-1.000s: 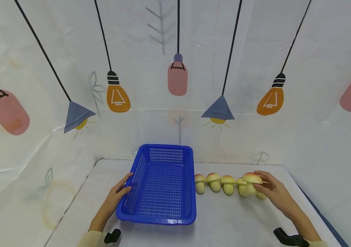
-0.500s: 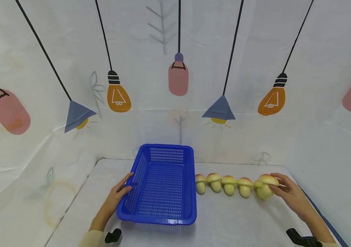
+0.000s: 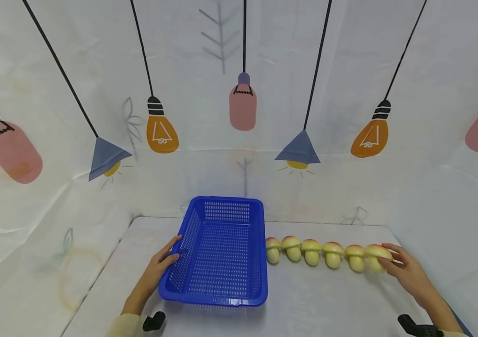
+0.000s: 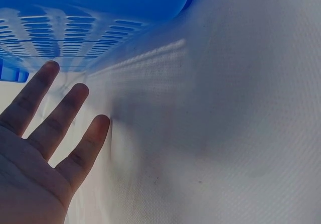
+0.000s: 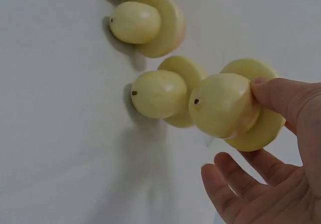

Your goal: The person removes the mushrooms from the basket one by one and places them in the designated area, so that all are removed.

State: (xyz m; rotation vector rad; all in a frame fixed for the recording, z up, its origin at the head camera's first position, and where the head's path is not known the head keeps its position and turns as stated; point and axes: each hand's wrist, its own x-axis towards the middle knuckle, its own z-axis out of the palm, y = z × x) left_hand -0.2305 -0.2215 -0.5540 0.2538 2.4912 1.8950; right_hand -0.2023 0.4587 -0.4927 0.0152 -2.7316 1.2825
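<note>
A toy mushroom (image 3: 378, 252), pale yellow with a reddish cap, is pinched between the thumb and fingers of my right hand (image 3: 407, 271), at the right end of a row of similar mushrooms (image 3: 333, 255). In the right wrist view the held mushroom (image 5: 225, 106) is close against its neighbour (image 5: 159, 94), its stem toward the camera; it seems raised off the table. My left hand (image 3: 155, 274) rests at the left side of a blue plastic basket (image 3: 213, 299). Its visible fingers (image 4: 75, 148) are straight beside the slotted wall (image 4: 75, 33). The basket holds nothing.
The white table (image 3: 315, 304) bears the basket and, right of it, the mushroom row. The leftmost mushroom (image 3: 272, 250) is against or partly behind the basket's right rim. A white sheet (image 3: 205, 173) printed with lamps hangs behind.
My right hand has moved to the right with its mushroom, from in front of the row to its right end, and lower. The left hand and basket have stayed put.
</note>
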